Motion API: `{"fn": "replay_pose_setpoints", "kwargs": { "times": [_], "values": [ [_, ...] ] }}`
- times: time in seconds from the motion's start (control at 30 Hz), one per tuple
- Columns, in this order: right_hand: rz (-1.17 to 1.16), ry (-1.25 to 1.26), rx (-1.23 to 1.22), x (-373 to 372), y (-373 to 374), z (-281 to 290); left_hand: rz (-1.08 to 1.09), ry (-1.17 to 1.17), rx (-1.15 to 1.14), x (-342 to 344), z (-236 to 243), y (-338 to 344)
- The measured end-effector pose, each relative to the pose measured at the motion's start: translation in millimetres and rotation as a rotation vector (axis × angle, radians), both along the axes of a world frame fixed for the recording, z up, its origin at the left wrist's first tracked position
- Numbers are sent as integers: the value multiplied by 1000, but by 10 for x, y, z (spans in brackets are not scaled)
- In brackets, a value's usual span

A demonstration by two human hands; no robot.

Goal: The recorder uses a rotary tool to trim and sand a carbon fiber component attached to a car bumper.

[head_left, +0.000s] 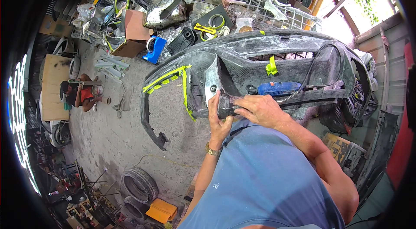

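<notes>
A dark, dusty car bumper [242,73] lies across in front of me, with yellow-green masking tape [185,92] along its left end. My left hand [218,121] grips its near edge at a pale grey piece [212,77] with a dark round hole, fingers on top and thumb toward the right. Just right of it, my right hand [258,108] has its fingers bent and pressed at the same edge; anything small between them is hidden. Beyond the right hand a blue rotary power tool [278,88] rests in the bumper, with its dark cord looping over the right part.
Behind the bumper stands a cluttered bench with a cardboard box [130,34], a blue tape dispenser [154,49], tape rolls and a wire rack [277,10]. Tires [139,185] and an orange case [161,211] are on the floor. Another person [82,92] sits far left. Black bags [342,114] hang at right.
</notes>
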State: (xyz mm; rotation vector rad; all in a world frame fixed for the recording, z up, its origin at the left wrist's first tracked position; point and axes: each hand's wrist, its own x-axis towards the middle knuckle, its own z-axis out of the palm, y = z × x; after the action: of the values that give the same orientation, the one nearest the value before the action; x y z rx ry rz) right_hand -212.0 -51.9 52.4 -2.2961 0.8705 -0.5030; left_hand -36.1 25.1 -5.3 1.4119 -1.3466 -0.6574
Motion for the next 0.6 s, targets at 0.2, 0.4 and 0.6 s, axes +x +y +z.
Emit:
{"fn": "replay_pose_setpoints", "kwargs": {
  "times": [0.2, 0.4, 0.6],
  "values": [
    [-79, -24, -27, 40, -60, -38, -3, -2, 2, 12, -18, 9],
    [-88, -4, 8, 34, -58, -24, -6, 7, -4, 16, -14, 11],
    [-83, -1, 26, 28, -65, -31, -2, 19, 1, 19, -11, 17]
  ]
}}
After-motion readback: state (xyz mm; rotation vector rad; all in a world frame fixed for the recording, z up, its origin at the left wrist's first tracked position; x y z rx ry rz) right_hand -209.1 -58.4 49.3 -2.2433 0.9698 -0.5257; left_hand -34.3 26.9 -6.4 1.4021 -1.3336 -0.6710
